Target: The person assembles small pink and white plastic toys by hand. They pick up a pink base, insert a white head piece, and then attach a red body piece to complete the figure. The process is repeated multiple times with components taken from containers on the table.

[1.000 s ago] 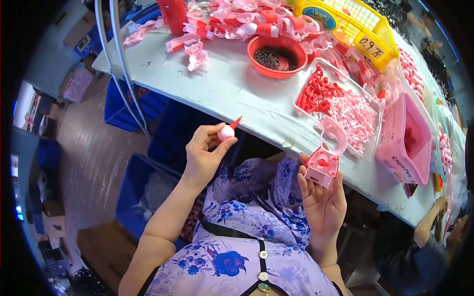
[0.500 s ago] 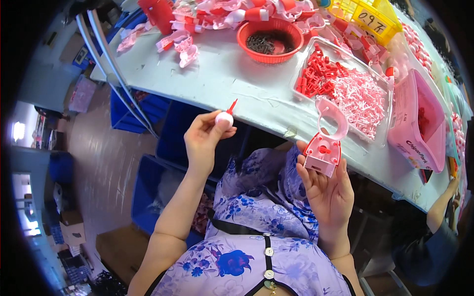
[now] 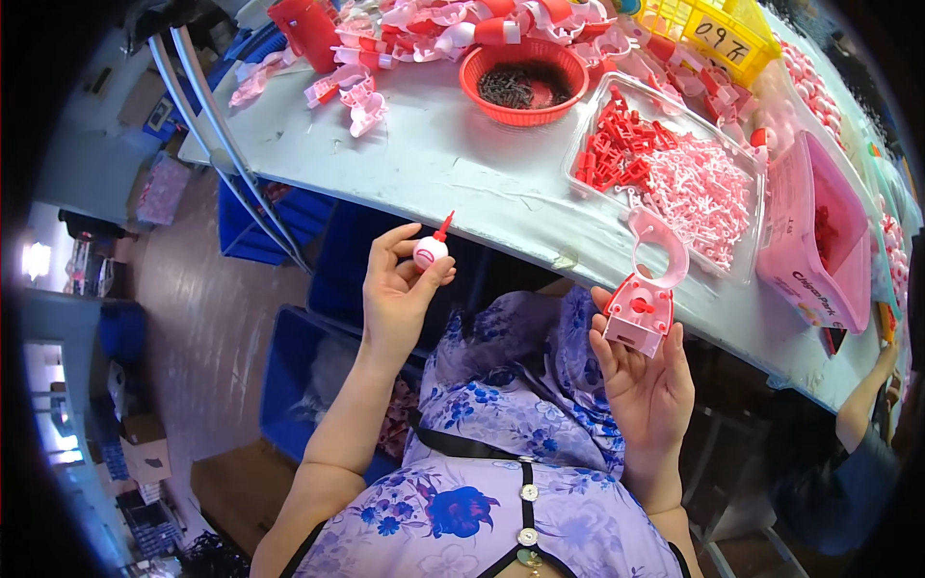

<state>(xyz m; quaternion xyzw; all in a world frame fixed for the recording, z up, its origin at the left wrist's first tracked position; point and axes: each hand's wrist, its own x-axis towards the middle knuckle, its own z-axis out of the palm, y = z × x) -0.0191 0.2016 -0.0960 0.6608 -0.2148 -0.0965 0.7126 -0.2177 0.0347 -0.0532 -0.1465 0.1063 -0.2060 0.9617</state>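
My left hand [image 3: 393, 294] pinches a small white-and-pink ball [image 3: 430, 253] between thumb and fingers. A thin red spike points up from the top of this ball. On the right, my right hand [image 3: 647, 397] holds a pink and red plastic toy housing [image 3: 635, 306] by its lower end, fingers behind it. The housing has a large pink ring at its upper end and a boxy pink base, with its inner side facing up. Both hands are in front of the table edge, above my lap, and the two parts are apart.
On the table [image 3: 405, 183] stand a red basket [image 3: 525, 114] of small dark pieces and a clear tray [image 3: 578, 178] of small red and pink parts. A pink bin [image 3: 819, 279] and a yellow basket [image 3: 761, 53] are farther right. Pink shells pile up behind. Another person's arm [image 3: 858, 405] shows at right.
My left hand has lowered slightly and turned the ball, so a pink marking on it now shows. My right hand has shifted a little right and down with the housing.
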